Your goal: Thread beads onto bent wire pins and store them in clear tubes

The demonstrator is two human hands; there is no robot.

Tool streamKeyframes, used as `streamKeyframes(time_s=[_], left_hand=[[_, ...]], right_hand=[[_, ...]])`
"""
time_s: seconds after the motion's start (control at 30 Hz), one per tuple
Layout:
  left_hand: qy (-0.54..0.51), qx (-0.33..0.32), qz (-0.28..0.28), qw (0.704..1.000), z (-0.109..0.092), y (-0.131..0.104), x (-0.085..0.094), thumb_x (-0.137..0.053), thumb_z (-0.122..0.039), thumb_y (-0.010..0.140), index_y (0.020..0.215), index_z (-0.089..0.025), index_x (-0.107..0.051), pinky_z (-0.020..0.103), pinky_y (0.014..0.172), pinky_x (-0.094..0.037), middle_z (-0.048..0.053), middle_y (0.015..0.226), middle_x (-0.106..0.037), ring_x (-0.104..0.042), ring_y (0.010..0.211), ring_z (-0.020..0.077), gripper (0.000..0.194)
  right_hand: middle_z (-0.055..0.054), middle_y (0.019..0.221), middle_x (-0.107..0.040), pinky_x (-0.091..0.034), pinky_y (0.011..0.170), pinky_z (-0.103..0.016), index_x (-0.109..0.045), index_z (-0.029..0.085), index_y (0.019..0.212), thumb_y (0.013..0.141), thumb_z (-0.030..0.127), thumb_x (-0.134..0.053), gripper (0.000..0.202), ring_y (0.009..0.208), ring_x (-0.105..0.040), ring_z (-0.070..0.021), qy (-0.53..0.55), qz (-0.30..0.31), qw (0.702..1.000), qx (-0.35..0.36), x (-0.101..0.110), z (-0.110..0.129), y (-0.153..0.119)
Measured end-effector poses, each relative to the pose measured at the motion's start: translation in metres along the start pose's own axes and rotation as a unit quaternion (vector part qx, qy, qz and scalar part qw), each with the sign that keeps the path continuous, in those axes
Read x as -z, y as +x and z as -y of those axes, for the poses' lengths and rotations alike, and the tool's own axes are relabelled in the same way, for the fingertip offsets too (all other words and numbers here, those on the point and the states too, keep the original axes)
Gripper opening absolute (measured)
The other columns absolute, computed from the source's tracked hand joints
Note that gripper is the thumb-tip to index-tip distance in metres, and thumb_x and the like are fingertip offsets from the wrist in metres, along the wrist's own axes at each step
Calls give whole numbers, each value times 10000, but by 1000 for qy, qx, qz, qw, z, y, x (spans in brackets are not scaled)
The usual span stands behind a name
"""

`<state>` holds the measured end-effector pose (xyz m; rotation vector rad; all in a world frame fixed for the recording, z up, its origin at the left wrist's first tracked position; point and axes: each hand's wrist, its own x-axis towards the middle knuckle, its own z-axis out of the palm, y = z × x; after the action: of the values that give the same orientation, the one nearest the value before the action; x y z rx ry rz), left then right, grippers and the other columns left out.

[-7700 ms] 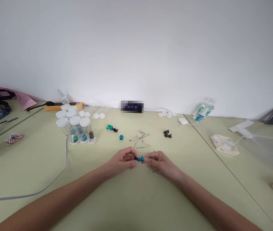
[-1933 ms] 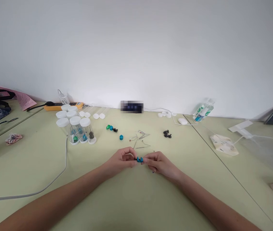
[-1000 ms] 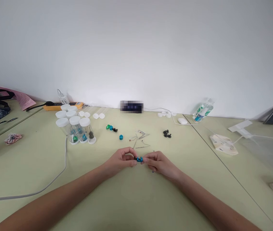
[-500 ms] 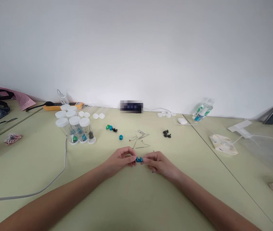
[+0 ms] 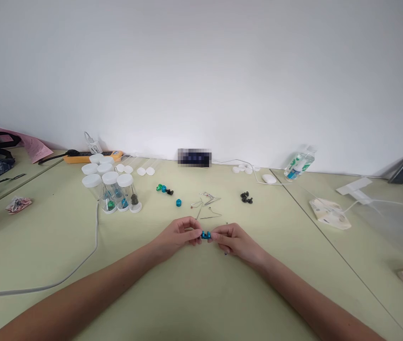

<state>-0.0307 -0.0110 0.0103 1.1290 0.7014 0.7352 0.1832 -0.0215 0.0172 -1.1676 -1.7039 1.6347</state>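
Between my two hands is a small shiny blue part (image 5: pixel 206 235), held just above the table. The fingers of my left hand (image 5: pixel 184 232) pinch its left end, and those of my right hand (image 5: pixel 235 239) pinch its right end. Beyond my hands lie several thin metal rods (image 5: pixel 210 217). A round blue piece (image 5: pixel 178 202) sits to their left, with a small group of green, blue and black pieces (image 5: pixel 164 189) behind it. Several black pieces (image 5: pixel 246 198) lie to the right of the rods. A tiny piece (image 5: pixel 226 253) is beside my right hand.
Several clear tubes with white caps (image 5: pixel 110 178) stand at the left, near an orange power strip (image 5: pixel 75 159) and a white cable (image 5: pixel 96 227). White discs (image 5: pixel 242 168), a white mouse-like object (image 5: pixel 268 178) and a plastic bottle (image 5: pixel 299 164) are at the back right.
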Motion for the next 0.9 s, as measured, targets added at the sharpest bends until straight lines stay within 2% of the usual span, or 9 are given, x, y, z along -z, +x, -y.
streamKeyframes(time_s=[0.2,0.33,0.5,0.63,0.8,0.9], left_hand=[[-10,-3,28,1000,2,0,1,-709,-206,700,840,-160,-556,242,705,-384,43,851,-636,-544,782,123,212],[-3,-4,10,1000,2,-1,1,-672,-260,741,840,-162,-561,252,691,-385,25,785,-619,-533,718,113,178],[-3,-1,34,999,1,-1,1,-699,-234,711,829,-166,-557,242,693,-377,31,814,-628,-539,750,121,197],[10,-6,7,1000,2,0,1,-618,-327,785,816,-162,-565,255,687,-385,21,735,-606,-531,702,117,177],[-8,2,25,1000,2,0,1,-690,-242,720,835,-165,-564,235,676,-378,25,803,-625,-523,714,105,187],[2,4,9,1000,1,0,0,-669,-268,741,828,-159,-569,243,678,-386,18,755,-614,-521,694,105,171]], right_hand=[[60,474,-364,-193,450,-227,-623,138,728,820,471,-544,354,446,-255,-66,-1,-7,1000,-6,0,3,0],[63,472,-356,-191,455,-229,-621,141,725,814,462,-555,340,447,-245,-66,7,-3,1000,-5,0,3,0],[60,481,-366,-197,456,-231,-618,139,715,823,458,-546,344,449,-256,-65,-3,-3,1000,-4,0,2,0],[63,482,-354,-207,458,-229,-645,135,767,831,461,-534,350,449,-253,-64,-4,-2,1000,-3,0,2,0],[63,475,-361,-204,452,-226,-656,130,787,822,463,-545,352,442,-255,-62,-11,-5,1000,-8,0,1,0],[63,477,-360,-197,451,-225,-648,129,777,830,459,-539,351,446,-247,-60,-8,-5,1000,-6,0,2,0]])
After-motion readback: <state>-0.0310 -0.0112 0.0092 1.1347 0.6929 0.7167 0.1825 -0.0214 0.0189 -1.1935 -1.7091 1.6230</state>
